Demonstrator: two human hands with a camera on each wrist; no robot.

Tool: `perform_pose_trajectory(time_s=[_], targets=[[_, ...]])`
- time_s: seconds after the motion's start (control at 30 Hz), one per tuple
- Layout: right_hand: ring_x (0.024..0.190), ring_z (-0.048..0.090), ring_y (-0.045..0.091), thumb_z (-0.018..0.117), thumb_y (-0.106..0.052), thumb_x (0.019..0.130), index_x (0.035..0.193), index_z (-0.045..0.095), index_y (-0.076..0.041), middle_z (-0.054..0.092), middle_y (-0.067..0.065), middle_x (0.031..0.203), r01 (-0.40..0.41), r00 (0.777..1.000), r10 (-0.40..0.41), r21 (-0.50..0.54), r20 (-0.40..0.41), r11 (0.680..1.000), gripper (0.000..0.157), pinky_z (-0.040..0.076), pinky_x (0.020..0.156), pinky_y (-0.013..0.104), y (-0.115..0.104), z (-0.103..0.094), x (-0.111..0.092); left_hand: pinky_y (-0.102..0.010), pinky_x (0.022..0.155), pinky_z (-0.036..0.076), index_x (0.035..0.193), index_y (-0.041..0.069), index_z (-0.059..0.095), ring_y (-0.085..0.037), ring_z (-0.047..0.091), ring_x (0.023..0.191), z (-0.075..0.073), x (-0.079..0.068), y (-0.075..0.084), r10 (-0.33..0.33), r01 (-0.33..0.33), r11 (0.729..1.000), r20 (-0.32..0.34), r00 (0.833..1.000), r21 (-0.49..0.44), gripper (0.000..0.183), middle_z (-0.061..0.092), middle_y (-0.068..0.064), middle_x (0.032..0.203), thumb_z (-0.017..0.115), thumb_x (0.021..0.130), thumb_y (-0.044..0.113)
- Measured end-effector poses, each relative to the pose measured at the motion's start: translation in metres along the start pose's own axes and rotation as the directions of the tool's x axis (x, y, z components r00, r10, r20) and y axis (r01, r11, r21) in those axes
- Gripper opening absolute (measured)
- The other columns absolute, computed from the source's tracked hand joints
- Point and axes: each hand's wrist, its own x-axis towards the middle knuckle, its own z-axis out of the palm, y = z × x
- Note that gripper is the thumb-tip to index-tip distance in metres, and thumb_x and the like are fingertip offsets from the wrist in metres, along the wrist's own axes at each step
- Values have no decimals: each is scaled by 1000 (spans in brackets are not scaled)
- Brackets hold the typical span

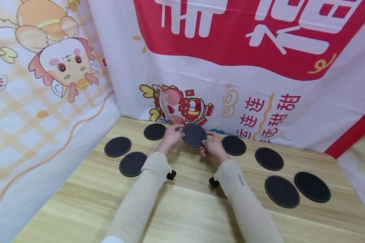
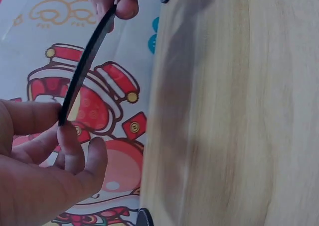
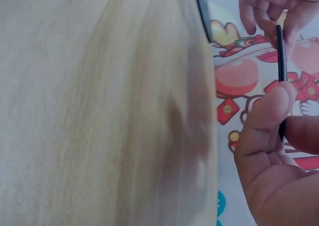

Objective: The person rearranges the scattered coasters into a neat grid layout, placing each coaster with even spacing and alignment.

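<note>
A round black coaster (image 1: 194,135) is held up over the back of the wooden table, its flat face toward the head camera. My left hand (image 1: 172,135) pinches its left edge between thumb and fingers. On the opposite edge, my right hand (image 1: 213,145) pinches it the same way. Seen edge-on in the left wrist view, the thin coaster (image 2: 85,61) bows slightly between the two hands. The right wrist view shows the coaster (image 3: 281,54) edge-on too, with the thumb pressed against one face.
On the wooden table (image 1: 188,209), more black coasters lie flat in a curve: several at right, including one (image 1: 234,145) beside my right hand, and three at left, including one (image 1: 155,131) by my left hand. A printed cloth (image 1: 176,74) hangs behind the table's back edge.
</note>
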Motion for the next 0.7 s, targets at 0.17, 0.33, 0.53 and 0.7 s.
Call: perform_pose_trajectory(time_s=[0.17, 0.33, 0.53, 0.7], targets=[[52, 58, 17, 46, -5, 106, 155, 31, -15, 64, 20, 83, 27, 1000, -28, 24, 8, 999, 52, 52, 51, 31, 0, 2, -10, -30, 71, 51, 139, 1, 58, -19, 61, 82, -8, -8, -1, -8, 11, 998, 56, 998, -54, 46, 67, -17, 105, 63, 93, -1], [51, 59, 17, 46, -7, 107, 157, 30, -18, 63, 15, 75, 43, 998, -46, 94, 39, 995, 53, 54, 51, 31, 2, 8, -21, -29, 70, 49, 145, 4, 54, -19, 59, 75, -19, -22, 0, 8, 0, 996, 91, 996, -90, 49, 67, -12, 93, 63, 96, 3], [50, 61, 18, 45, -8, 108, 157, 28, -21, 62, 17, 74, 74, 991, -90, 157, 98, 985, 53, 55, 51, 32, -1, 15, -32, -28, 74, 54, 147, 5, 52, -17, 60, 81, -35, -32, -6, 9, 1, 996, 119, 993, -89, 50, 70, -18, 107, 62, 98, 4], [48, 60, 18, 44, -6, 108, 157, 28, -21, 61, 17, 71, 94, 987, -112, 155, 111, 983, 53, 54, 49, 31, -4, 23, -34, -27, 68, 52, 147, 10, 54, -17, 60, 71, -46, -34, -8, -11, 23, 996, 147, 989, -81, 50, 69, -11, 89, 65, 98, 8]])
